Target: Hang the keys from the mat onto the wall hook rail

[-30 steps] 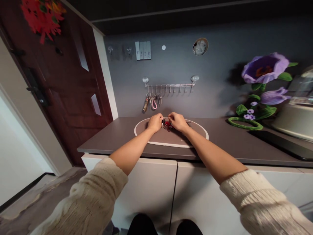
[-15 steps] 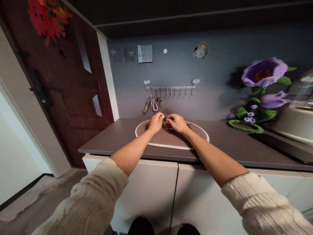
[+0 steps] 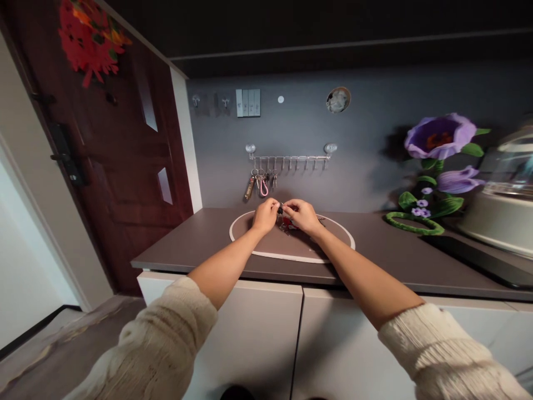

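My left hand [image 3: 265, 216] and my right hand [image 3: 302, 215] meet fingertip to fingertip above an oval brown mat [image 3: 278, 247] with a pale rim. Both are closed in a pinch. A small metal key ring [image 3: 282, 205] with a dark piece below it is between them, each hand gripping a side. Under the fingers, a cluster of keys [image 3: 285, 226] with a red item rests on or hangs just over the mat; contact is unclear. Partly behind my right hand, another small dark object [image 3: 321, 220] lies on the mat.
A clear hook rail [image 3: 291, 158] on the wall carries several key sets [image 3: 262, 183] at its left end. Purple knitted flowers [image 3: 441, 139], a dark flat tray [image 3: 478, 261] and a pale appliance [image 3: 499, 211] stand at the right. A dark red door [image 3: 112, 183] is at the left.
My hands have drawn closer together and now both pinch the key ring, which shows between the fingertips. The camera view has tilted up slightly.
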